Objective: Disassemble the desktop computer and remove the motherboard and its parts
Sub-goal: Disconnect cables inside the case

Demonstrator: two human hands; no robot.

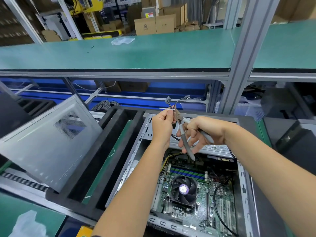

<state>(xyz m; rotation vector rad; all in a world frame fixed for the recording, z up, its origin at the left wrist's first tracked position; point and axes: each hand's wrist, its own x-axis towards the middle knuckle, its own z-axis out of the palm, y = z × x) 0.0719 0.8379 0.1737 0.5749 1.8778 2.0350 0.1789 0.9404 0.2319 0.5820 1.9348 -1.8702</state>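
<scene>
The desk (119, 53) is teal green, edged in black over grey metal framing. The motherboard (201, 200) is dark green, its memory slots (188, 173) striped blue and green. The cooler fan (183, 189) is black with a purple round label at the hub. The pliers (185, 134) have light grey handles. A white cable tie (166, 109) wraps black wires. The side panel (49, 142) is silver-grey — with a patch of fine perforated dots. Yellow wires (171, 155) run beside the board, and brown cardboard boxes (154, 25) stand behind.

head cam | single view | looks forward and down | close over open computer case (193, 177) at 6 o'clock | green shelf (119, 53) farther off at 12 o'clock
</scene>
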